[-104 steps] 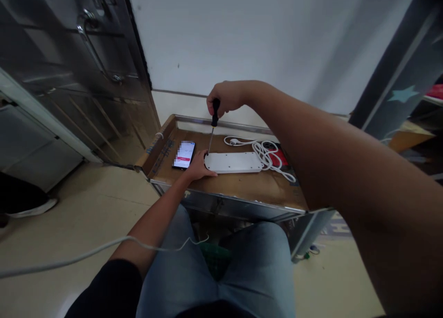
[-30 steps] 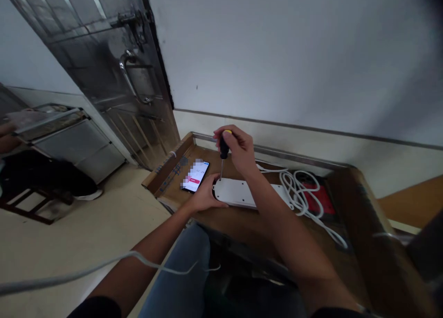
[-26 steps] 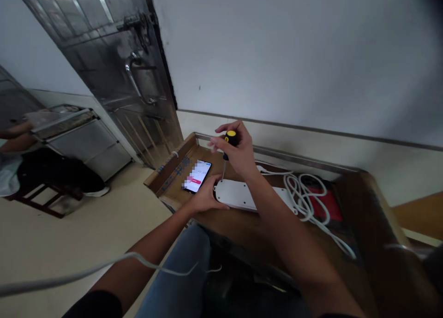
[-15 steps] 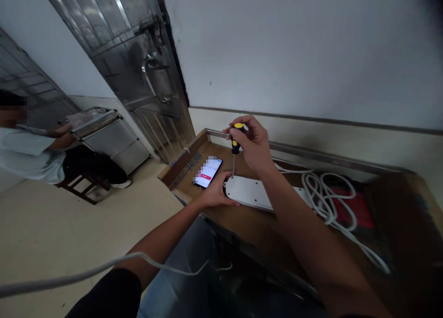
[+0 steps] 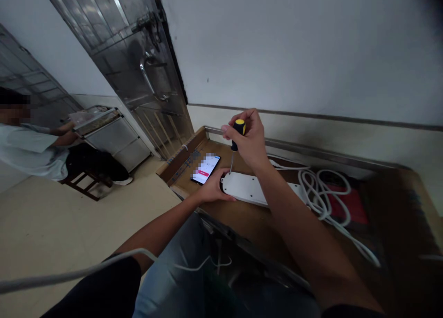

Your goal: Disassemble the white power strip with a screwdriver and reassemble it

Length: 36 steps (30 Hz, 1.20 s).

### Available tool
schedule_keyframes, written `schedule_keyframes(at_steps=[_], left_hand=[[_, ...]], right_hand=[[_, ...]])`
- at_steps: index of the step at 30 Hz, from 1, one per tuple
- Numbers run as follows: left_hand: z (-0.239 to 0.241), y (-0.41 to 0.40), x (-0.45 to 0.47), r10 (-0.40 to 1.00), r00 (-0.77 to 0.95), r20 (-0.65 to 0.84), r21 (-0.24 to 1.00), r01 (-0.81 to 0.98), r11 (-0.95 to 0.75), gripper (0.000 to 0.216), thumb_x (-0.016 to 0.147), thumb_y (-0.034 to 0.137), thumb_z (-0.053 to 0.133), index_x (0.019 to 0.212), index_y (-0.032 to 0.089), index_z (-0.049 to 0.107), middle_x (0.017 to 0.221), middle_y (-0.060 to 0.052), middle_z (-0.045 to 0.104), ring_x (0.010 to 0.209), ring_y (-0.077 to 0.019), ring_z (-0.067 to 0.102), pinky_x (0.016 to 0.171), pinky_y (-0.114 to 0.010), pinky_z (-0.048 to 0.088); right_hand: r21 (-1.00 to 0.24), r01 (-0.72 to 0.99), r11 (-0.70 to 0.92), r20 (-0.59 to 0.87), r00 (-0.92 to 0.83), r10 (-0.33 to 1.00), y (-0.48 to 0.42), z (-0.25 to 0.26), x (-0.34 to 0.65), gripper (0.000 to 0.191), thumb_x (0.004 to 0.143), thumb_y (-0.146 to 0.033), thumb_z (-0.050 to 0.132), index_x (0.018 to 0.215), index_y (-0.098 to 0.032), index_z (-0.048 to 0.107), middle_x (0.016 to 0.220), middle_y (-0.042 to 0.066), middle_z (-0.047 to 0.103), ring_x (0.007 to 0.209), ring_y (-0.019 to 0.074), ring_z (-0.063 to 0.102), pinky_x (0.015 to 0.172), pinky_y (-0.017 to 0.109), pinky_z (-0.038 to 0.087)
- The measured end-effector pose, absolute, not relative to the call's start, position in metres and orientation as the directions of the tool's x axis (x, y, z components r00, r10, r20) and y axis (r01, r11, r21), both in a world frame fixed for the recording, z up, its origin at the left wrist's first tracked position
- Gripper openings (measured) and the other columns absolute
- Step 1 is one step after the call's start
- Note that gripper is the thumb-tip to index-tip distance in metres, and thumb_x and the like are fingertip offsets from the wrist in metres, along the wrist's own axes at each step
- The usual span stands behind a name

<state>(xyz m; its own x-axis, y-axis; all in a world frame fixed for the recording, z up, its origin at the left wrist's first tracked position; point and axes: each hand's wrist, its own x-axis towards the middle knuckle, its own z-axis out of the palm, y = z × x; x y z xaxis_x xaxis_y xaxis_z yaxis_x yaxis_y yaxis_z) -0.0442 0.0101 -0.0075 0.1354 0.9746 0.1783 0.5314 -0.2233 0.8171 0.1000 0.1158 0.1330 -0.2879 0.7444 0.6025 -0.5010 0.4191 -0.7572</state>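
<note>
Currently, the right hand point(image 5: 251, 142) pinches a black-and-yellow, slim-shafted screwdriver point(image 5: 235, 145) between thumb and fingers, the tool standing nearly upright. Its metal tip meets a corner hole at the ten o'clock end of a long, white, round-ended power strip point(image 5: 244, 185), which lies with its screw-holed face up below the right hand, partly hidden by the right forearm. The left hand point(image 5: 211, 187) is curved around that same end, its thumb along the near edge.

Taking the power strip as the clock's centre, a black-edged smartphone point(image 5: 206, 170) with a lit screen lies between nine and ten, just beside the left hand. At three, a loosely coiled white cable point(image 5: 321, 198) lies partly over a red object point(image 5: 349, 207), too dim to identify. All rest on a brown, cardboard-lined bench point(image 5: 235, 221). At eight, another white cord point(image 5: 69, 276) crosses the foreground. Farther off, a grey metal door point(image 5: 117, 59) stands toward ten-thirty, and a seated person in a pale shirt point(image 5: 29, 149) is at nine.
</note>
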Motion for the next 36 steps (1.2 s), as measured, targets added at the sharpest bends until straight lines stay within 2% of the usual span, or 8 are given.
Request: schedule_keyframes(at_steps=[6, 11, 16, 19, 23, 27, 31, 36], left_hand=[[-0.006, 0.01, -0.042, 0.975, 0.124, 0.185, 0.808, 0.545, -0.223, 0.111, 0.051, 0.053, 0.104, 0.146, 0.022, 0.056, 0.147, -0.015, 0.061, 0.136, -0.0381, 0.059, 0.121, -0.053, 0.044], [-0.006, 0.009, -0.042, 0.965, 0.135, 0.225, 0.805, 0.532, -0.262, 0.107, 0.054, 0.055, 0.102, 0.145, 0.021, 0.056, 0.147, -0.016, 0.061, 0.137, -0.0384, 0.059, 0.122, -0.054, 0.044], [-0.007, 0.01, -0.042, 0.969, 0.129, 0.212, 0.796, 0.553, -0.247, 0.109, 0.052, 0.055, 0.102, 0.144, 0.019, 0.056, 0.144, -0.016, 0.062, 0.134, -0.0377, 0.06, 0.121, -0.054, 0.045], [-0.009, 0.011, -0.042, 0.97, 0.123, 0.211, 0.796, 0.554, -0.244, 0.109, 0.051, 0.055, 0.103, 0.143, 0.021, 0.056, 0.145, -0.015, 0.062, 0.134, -0.0375, 0.06, 0.121, -0.054, 0.044], [-0.012, 0.011, -0.041, 0.965, 0.123, 0.232, 0.796, 0.545, -0.261, 0.108, 0.052, 0.06, 0.101, 0.142, 0.021, 0.057, 0.145, -0.016, 0.062, 0.133, -0.0369, 0.06, 0.12, -0.053, 0.045], [-0.013, 0.011, -0.041, 0.965, 0.125, 0.231, 0.789, 0.556, -0.261, 0.111, 0.05, 0.063, 0.101, 0.142, 0.02, 0.057, 0.143, -0.016, 0.062, 0.13, -0.0367, 0.061, 0.118, -0.052, 0.046], [-0.012, 0.012, -0.041, 0.966, 0.127, 0.226, 0.797, 0.546, -0.258, 0.113, 0.048, 0.068, 0.1, 0.14, 0.019, 0.057, 0.143, -0.017, 0.062, 0.131, -0.0375, 0.06, 0.118, -0.053, 0.045], [-0.011, 0.01, -0.041, 0.961, 0.139, 0.239, 0.806, 0.524, -0.276, 0.111, 0.05, 0.071, 0.098, 0.14, 0.019, 0.057, 0.143, -0.017, 0.061, 0.132, -0.0364, 0.059, 0.119, -0.053, 0.045]], right_hand=[[-0.793, -0.49, 0.362, 0.589, -0.465, 0.661, 0.12, 0.135, 0.109, 0.053, 0.093, -0.072, 0.057, 0.118, -0.026, 0.065, 0.106, 0.003, 0.063, 0.075, 0.0076, 0.057, 0.07, 0.027, 0.054], [-0.785, -0.473, 0.399, 0.597, -0.411, 0.689, 0.117, 0.135, 0.108, 0.042, 0.081, -0.055, 0.081, 0.1, -0.023, 0.062, 0.11, 0.001, 0.064, 0.092, 0.0099, 0.067, 0.083, 0.026, 0.058], [-0.779, -0.529, 0.337, 0.592, -0.445, 0.671, 0.116, 0.133, 0.106, 0.051, 0.087, -0.068, 0.071, 0.108, -0.026, 0.053, 0.097, -0.002, 0.061, 0.058, 0.0026, 0.049, 0.055, 0.022, 0.045], [-0.81, -0.491, 0.321, 0.573, -0.545, 0.612, 0.116, 0.135, 0.111, 0.056, 0.094, -0.075, 0.055, 0.114, -0.024, 0.062, 0.094, 0.002, 0.064, 0.067, 0.0069, 0.055, 0.061, 0.024, 0.049], [-0.814, -0.421, 0.399, 0.577, -0.51, 0.638, 0.111, 0.136, 0.112, 0.04, 0.089, -0.057, 0.075, 0.103, -0.022, 0.064, 0.092, 0.001, 0.065, 0.081, 0.0082, 0.059, 0.075, 0.024, 0.054], [-0.772, -0.444, 0.455, 0.614, -0.335, 0.714, 0.103, 0.134, 0.104, 0.047, 0.077, -0.044, 0.089, 0.093, -0.021, 0.051, 0.097, -0.002, 0.062, 0.079, 0.0048, 0.059, 0.074, 0.021, 0.053], [-0.785, -0.491, 0.378, 0.593, -0.42, 0.687, 0.103, 0.131, 0.1, 0.047, 0.087, -0.061, 0.075, 0.105, -0.025, 0.052, 0.094, -0.003, 0.06, 0.058, 0.002, 0.047, 0.052, 0.02, 0.042], [-0.799, -0.491, 0.347, 0.589, -0.527, 0.612, 0.112, 0.129, 0.103, 0.049, 0.1, -0.067, 0.052, 0.111, -0.022, 0.064, 0.093, 0.002, 0.065, 0.07, 0.0071, 0.06, 0.064, 0.024, 0.052]])
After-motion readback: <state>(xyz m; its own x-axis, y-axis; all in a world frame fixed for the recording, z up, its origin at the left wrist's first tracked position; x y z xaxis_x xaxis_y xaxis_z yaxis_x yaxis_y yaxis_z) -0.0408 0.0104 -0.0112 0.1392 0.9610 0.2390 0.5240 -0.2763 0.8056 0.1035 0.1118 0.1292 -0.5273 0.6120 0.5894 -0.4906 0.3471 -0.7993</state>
